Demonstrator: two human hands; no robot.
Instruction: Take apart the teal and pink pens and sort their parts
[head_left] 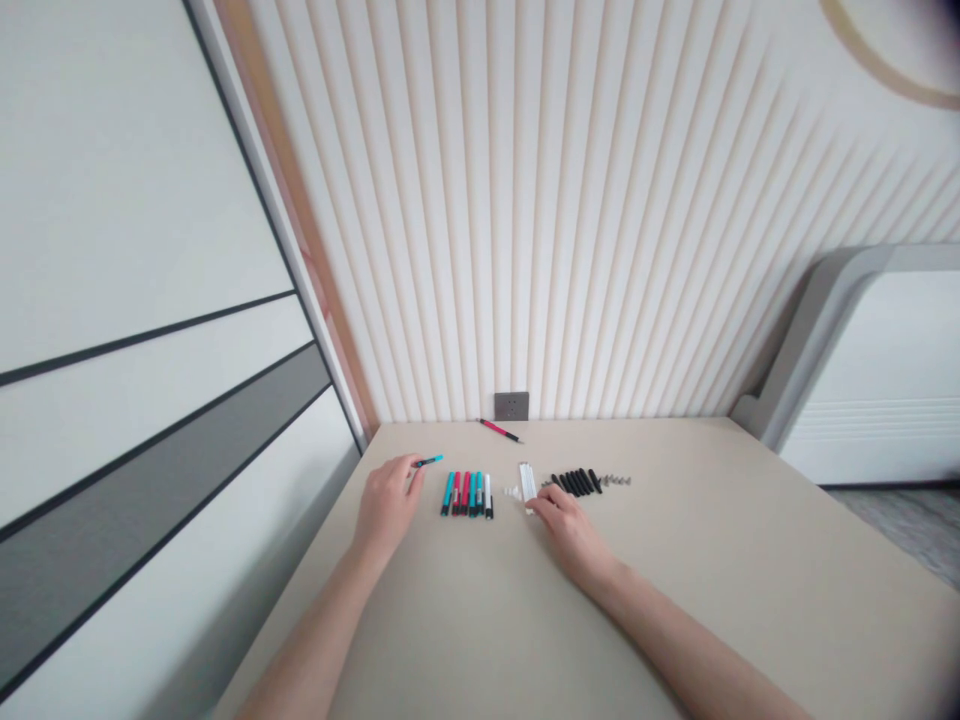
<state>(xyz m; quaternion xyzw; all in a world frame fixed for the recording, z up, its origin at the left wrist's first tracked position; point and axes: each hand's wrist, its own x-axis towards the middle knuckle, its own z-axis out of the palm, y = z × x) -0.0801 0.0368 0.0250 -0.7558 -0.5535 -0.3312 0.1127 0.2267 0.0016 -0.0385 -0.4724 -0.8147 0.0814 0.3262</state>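
My left hand (388, 497), at the left of the desk, pinches a blue and black pen barrel (430, 461) that points to the right. My right hand (564, 520) is closed at the near end of a bundle of thin white pen refills (527, 480), fingertips on a refill. Between the hands lies a row of several pen barrels (466, 494), blue, red and white with black ends. Small white pieces (512, 492) sit left of the refills. Beyond my right hand are several black pen grips (576, 482) side by side, and small metal springs (616, 480) lie at their right.
A red and black pen (499, 431) lies at the back of the beige desk (480, 620), near a wall socket (511, 405). A ribbed wall (480, 200) rises behind the desk. A white and grey cabinet (150, 480) stands left, and a grey-white headboard (862, 360) right.
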